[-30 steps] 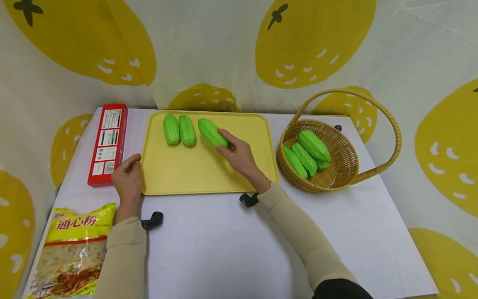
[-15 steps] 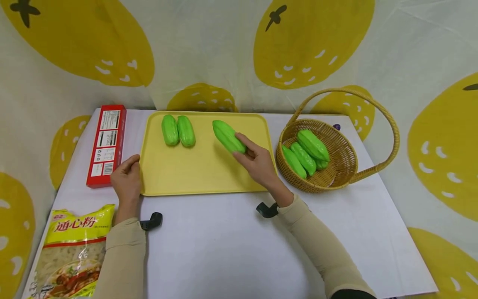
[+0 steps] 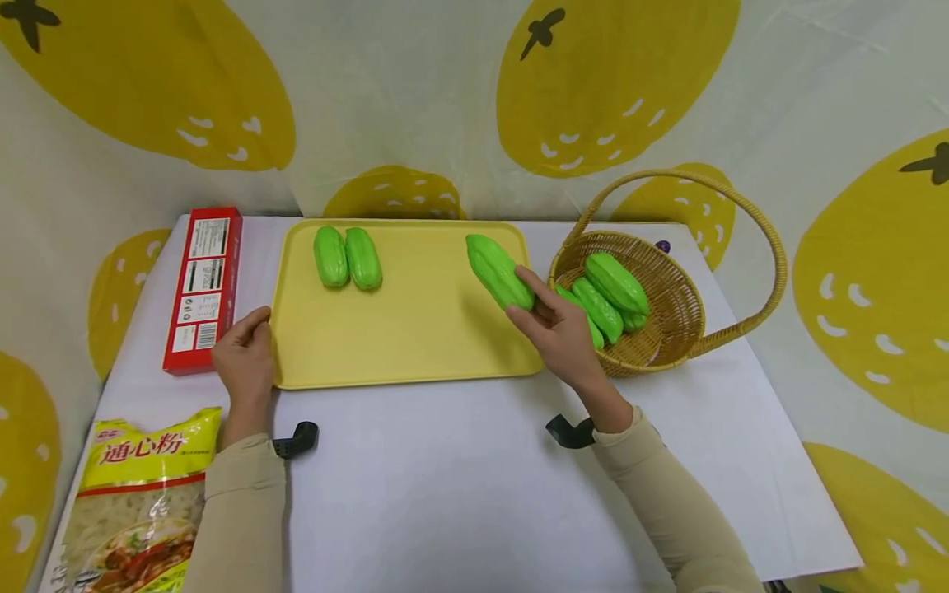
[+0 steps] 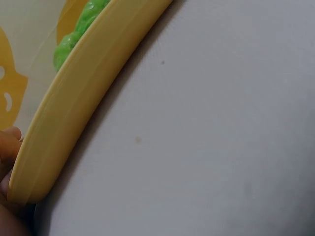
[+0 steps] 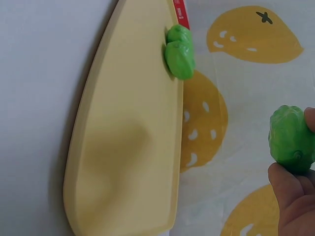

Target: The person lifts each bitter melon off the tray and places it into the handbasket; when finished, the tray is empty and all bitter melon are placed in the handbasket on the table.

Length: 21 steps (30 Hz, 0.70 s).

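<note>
My right hand [image 3: 556, 333] pinches a green, ridged bitter melon [image 3: 498, 270] by its near end, raised above the right part of the yellow tray [image 3: 400, 338]. The right wrist view shows the thumb and fingers on either side of this bitter melon [image 5: 288, 140] and a shadow on the tray below. Two more bitter melons [image 3: 347, 258] lie side by side at the tray's back left. My left hand [image 3: 246, 354] grips the tray's left edge with curled fingers; the left wrist view catches only part of it, beside the tray corner [image 4: 37, 182].
A wicker basket [image 3: 670, 288] with a tall handle stands right of the tray, several bitter melons [image 3: 615, 284] inside. On the left lie a red box [image 3: 202, 288] and a yellow-topped pasta bag [image 3: 141, 502]. A small purple thing [image 3: 663, 246] sits behind the basket.
My right hand has carried the bitter melon up from beside the other two and rightward across the tray toward the basket. The left hand has stayed at the tray's left edge.
</note>
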Available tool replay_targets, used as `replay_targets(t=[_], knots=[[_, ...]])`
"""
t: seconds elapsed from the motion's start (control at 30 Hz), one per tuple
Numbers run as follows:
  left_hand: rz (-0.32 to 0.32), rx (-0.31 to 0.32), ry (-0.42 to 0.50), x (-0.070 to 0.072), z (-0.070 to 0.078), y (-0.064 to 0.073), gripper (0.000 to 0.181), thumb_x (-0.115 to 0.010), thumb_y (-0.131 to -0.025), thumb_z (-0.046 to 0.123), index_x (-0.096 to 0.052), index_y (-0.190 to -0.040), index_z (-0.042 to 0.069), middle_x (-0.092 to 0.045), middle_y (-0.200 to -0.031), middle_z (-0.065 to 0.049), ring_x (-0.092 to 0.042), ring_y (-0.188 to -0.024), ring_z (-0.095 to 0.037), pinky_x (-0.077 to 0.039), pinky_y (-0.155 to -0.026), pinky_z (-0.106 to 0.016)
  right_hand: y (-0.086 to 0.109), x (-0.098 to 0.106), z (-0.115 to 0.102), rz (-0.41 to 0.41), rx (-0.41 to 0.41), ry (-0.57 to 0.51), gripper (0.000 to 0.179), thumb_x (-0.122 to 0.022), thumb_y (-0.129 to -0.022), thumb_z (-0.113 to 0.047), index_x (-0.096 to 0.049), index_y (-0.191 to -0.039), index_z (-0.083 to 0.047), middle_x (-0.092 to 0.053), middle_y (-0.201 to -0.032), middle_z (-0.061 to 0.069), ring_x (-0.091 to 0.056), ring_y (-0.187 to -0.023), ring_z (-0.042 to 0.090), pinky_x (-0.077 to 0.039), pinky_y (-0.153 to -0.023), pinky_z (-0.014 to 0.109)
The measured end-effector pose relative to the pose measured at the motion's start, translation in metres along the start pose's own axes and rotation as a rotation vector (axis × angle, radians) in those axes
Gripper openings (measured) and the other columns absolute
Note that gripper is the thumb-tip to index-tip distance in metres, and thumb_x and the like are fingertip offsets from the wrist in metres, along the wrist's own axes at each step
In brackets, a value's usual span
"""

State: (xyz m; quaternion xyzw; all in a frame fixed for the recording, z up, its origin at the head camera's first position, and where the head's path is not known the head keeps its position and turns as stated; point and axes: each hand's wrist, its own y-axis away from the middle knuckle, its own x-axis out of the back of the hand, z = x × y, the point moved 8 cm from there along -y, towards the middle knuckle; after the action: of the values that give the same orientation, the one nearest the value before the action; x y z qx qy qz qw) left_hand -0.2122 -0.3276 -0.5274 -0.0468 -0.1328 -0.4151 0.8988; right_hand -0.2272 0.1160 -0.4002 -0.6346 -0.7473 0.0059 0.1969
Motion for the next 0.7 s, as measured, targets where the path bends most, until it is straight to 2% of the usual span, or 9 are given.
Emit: replay_targets(t=[0.13,0.23,0.47,0.7], knots=[[-0.001,0.025,0.001,0.001,-0.002,0.000,0.028,-0.059,-0.103,0.020,-0.075,-0.125,0.015,-0.073,-0.129,-0.003,-0.063,-0.113,-0.004,-0.051,-0.102,-0.018,0.004,0.009,0.001,0.011,-0.021,0.008,0.058,-0.067,-0.096,-0.001,-0.050,-0.151,-0.008,-0.050,-0.154,0.016,-0.062,-0.123,0.009,-0.055,-0.092,0.016],[-0.005,0.019,-0.003,0.000,-0.002,0.000,0.028,-0.059,-0.103,0.020,-0.075,-0.125,0.014,-0.073,-0.129,-0.005,-0.064,-0.114,-0.006,-0.051,-0.103,-0.019,0.007,0.018,0.003,0.026,-0.034,0.010,0.058,-0.067,-0.096,-0.001,-0.049,-0.151,-0.010,-0.050,-0.154,0.017,-0.061,-0.120,0.002,-0.055,-0.091,0.014],[-0.002,0.013,-0.007,0.000,0.000,0.001,0.027,-0.059,-0.103,0.020,-0.075,-0.124,0.014,-0.073,-0.128,-0.003,-0.064,-0.114,-0.005,-0.051,-0.102,-0.020,0.012,0.047,0.008,0.072,-0.043,0.037,0.058,-0.067,-0.095,0.001,-0.051,-0.150,-0.010,-0.051,-0.153,0.017,-0.061,-0.119,0.001,-0.054,-0.091,0.012],[-0.002,0.020,-0.015,0.001,0.000,0.001,0.028,-0.058,-0.103,0.021,-0.075,-0.124,0.015,-0.073,-0.128,-0.002,-0.064,-0.114,-0.005,-0.051,-0.102,-0.020,0.018,0.073,0.019,0.135,-0.087,0.068,0.056,-0.066,-0.096,0.000,-0.050,-0.149,-0.003,-0.050,-0.151,0.027,-0.062,-0.113,-0.003,-0.055,-0.087,0.011]])
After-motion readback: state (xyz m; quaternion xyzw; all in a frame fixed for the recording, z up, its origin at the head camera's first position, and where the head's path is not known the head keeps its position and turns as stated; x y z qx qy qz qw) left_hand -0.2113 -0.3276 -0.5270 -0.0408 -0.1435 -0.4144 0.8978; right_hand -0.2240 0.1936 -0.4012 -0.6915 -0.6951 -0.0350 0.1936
